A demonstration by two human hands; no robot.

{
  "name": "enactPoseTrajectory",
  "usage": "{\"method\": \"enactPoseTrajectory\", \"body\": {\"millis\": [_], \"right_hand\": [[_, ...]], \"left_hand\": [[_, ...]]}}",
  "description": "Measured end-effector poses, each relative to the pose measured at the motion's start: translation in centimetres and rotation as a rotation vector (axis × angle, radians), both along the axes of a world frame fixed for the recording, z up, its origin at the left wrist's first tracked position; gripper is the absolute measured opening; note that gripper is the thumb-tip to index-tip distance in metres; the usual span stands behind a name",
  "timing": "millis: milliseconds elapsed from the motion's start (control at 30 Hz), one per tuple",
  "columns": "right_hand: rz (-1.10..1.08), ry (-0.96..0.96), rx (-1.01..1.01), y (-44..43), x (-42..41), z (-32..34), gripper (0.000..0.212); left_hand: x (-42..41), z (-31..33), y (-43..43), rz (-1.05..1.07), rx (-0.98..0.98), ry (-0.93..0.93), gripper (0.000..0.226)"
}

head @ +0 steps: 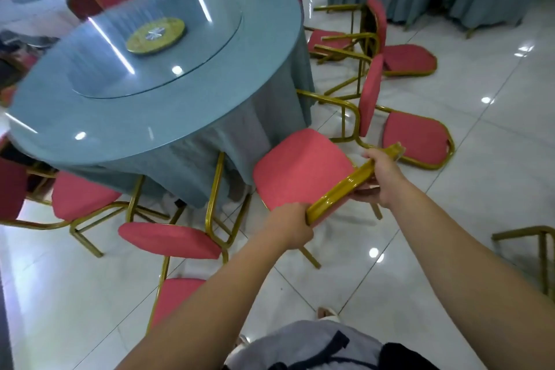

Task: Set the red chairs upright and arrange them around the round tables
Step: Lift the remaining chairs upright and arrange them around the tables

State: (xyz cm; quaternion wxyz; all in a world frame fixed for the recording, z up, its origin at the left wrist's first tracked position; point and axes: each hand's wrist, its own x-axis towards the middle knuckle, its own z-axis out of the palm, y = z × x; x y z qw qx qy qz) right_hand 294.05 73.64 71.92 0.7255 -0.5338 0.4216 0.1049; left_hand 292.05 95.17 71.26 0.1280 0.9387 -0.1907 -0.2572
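The red chair (300, 170) sits seat-up at the near right edge of the round table (150, 117), just beside its hanging blue cloth. Both hands grip the chair's gold back rail: the left hand (289, 227) is curled round the near end, the right hand (381, 179) round the far end. Beyond it, a tipped chair (417, 137) lies on the tiled floor (480, 189).

Red-cushioned chairs (303, 170) on gold frames — blue-grey cloth on the round table (168, 117), white glossy floor tiles (468, 189).
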Motion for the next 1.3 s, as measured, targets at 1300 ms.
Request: {"method": "enactPoseTrajectory", "body": {"millis": [1300], "right_hand": [[1.057,-0.513,-0.328,42.2,-14.5,-1.7,0.056]], "left_hand": [[-25.4,-0.8,40.1,1.578,-0.950,0.160,0.023]]}}
